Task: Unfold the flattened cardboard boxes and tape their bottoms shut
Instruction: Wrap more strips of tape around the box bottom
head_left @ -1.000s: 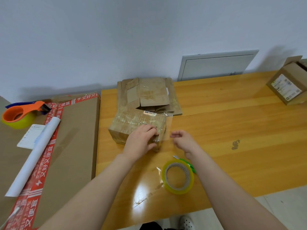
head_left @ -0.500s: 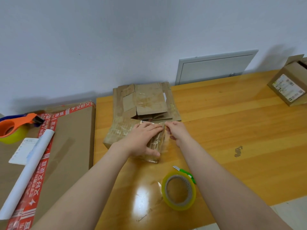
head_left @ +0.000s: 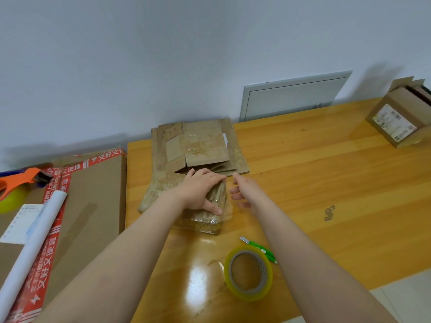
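A small unfolded cardboard box (head_left: 161, 192) with clear tape over it stands on the wooden table (head_left: 326, 183). My left hand (head_left: 200, 191) lies flat on its top, fingers spread, thumb down over its right side. My right hand (head_left: 245, 192) hovers just right of the box, fingers loosely spread, touching nothing I can see. Behind the box lies a pile of flattened cardboard boxes (head_left: 200, 145). A roll of clear tape (head_left: 248, 272) sits near the table's front edge, with a green utility knife (head_left: 261, 249) beside it.
A large flat carton with red tape (head_left: 93, 201) lies at the left, bearing a white paper roll (head_left: 32, 248), a paper sheet (head_left: 21, 222) and an orange tape dispenser (head_left: 16, 185). An open labelled box (head_left: 401, 117) stands at the far right. A grey wall panel (head_left: 291, 96) is behind.
My right hand pressed the tape against the box's right side, then drew back a little to the right. My left hand slid further over the box top.
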